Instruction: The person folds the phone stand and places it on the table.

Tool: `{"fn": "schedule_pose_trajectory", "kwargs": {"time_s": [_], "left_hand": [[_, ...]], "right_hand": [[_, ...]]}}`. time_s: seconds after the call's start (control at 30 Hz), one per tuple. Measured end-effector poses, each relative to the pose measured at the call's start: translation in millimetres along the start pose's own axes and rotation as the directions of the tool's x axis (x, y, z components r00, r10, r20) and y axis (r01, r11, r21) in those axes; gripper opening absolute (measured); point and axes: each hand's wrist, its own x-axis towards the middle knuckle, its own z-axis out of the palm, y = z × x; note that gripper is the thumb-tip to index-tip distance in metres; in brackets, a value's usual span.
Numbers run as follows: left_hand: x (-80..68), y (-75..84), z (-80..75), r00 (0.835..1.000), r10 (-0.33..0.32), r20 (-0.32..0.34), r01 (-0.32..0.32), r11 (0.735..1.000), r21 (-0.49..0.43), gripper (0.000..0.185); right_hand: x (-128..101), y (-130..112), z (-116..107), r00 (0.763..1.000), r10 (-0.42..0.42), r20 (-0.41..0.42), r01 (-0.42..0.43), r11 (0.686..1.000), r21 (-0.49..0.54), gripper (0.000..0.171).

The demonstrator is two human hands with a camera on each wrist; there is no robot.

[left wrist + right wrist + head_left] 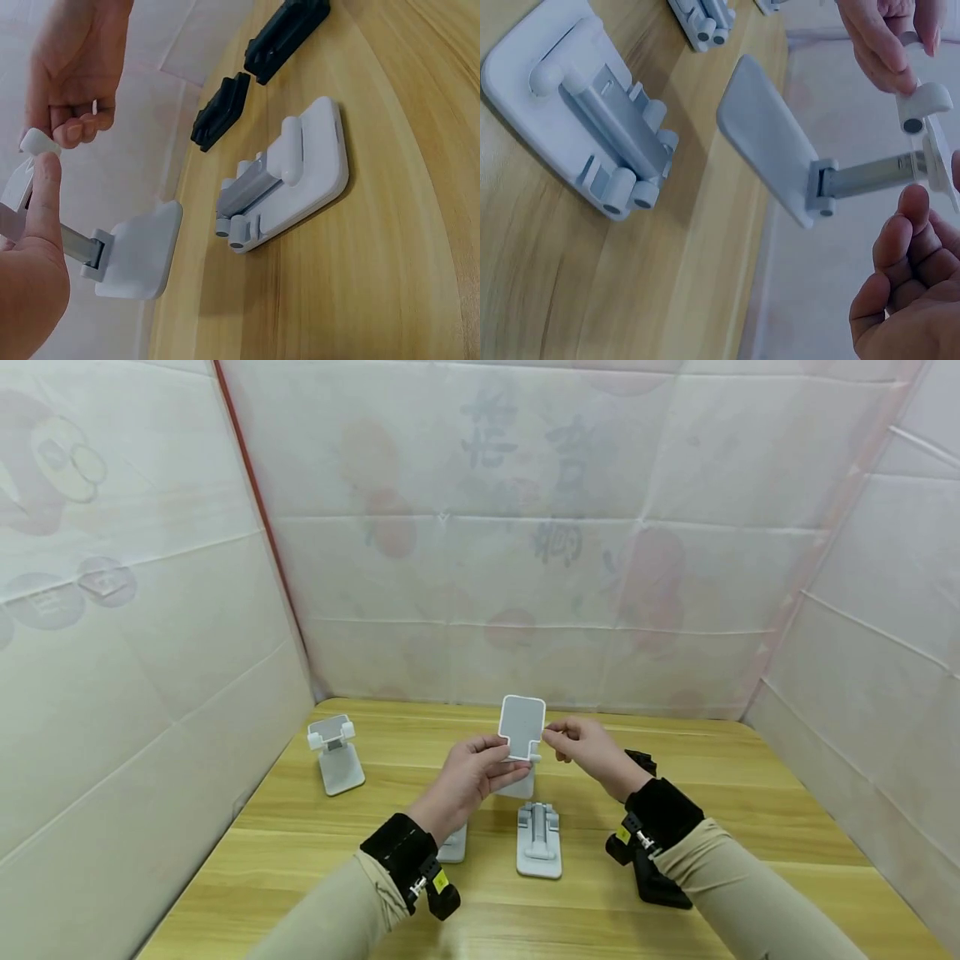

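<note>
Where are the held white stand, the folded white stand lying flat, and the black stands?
held white stand (522, 725), head view, on its back plate.
folded white stand (539, 842), head view, on its base.
black stands (286, 34), left wrist view, on the farther one's body.

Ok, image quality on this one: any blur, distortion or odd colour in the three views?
Head view: evenly lit, wide-angle bending at the edges, the held white stand sharp. Left wrist view: left hand close and soft, folded stand on the table sharp. Right wrist view: cool bluish cast, right hand slightly soft.
</note>
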Motion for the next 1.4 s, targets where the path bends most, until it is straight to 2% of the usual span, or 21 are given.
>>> {"fn": "schedule_pose_trajectory", "kwargs": {"time_s": [0.13, 0.3, 0.77, 0.9, 1.03, 1.1, 1.23, 1.33, 1.4], "left_hand": [[-1.2, -3.3, 2.1, 1.0, -0.009, 0.024, 0.008, 1.0, 0.022, 0.033], [-2.0, -6.1, 4.1, 1.0, -0.016, 0.021, 0.015, 0.999, 0.047, 0.032], [-2.5, -6.9, 4.3, 1.0, -0.022, 0.007, 0.021, 0.997, 0.079, 0.032], [-2.8, -7.2, 1.5, 1.0, -0.005, 0.02, 0.003, 0.99, 0.141, 0.037], [-2.7, -6.5, -4.7, 0.999, 0.02, 0.026, -0.025, 0.973, 0.231, 0.049], [-2.4, -6.2, -9.1, 0.999, 0.04, 0.003, -0.04, 0.963, 0.268, 0.057], [-2.2, -8.4, -19.7, 0.993, 0.072, -0.098, -0.033, 0.937, 0.349, 0.064], [-1.8, -11.8, -27.5, 0.988, 0.05, -0.144, 0.008, 0.925, 0.381, 0.068], [-1.3, -14.1, -31.1, 0.991, 0.016, -0.133, 0.036, 0.925, 0.379, 0.072]], "right_hand": [[-1.6, -0.2, 3.2, 1.0, -0.021, 0.017, 0.021, 1.0, 0.003, 0.037], [-3.1, 0.2, 4.6, 0.998, -0.054, 0.033, 0.054, 0.999, -0.001, 0.024], [-5.6, -0.5, 5.9, 0.997, -0.076, 0.031, 0.075, 0.997, 0.024, 0.022], [-4.6, -0.2, 6.0, 0.997, -0.074, 0.033, 0.071, 0.995, 0.063, 0.023], [-4.1, 0.8, 5.3, 0.996, -0.083, 0.043, 0.076, 0.988, 0.135, 0.023], [-4.4, 1.7, 5.1, 0.995, -0.088, 0.041, 0.079, 0.982, 0.171, 0.022], [-5.8, 2.6, 5.2, 0.993, -0.107, 0.046, 0.094, 0.97, 0.222, 0.021], [-6.7, 1.6, 6.3, 0.99, -0.129, 0.053, 0.113, 0.963, 0.245, 0.02], [-7.0, 0.3, 7.4, 0.988, -0.144, 0.059, 0.124, 0.958, 0.26, 0.02]]}}
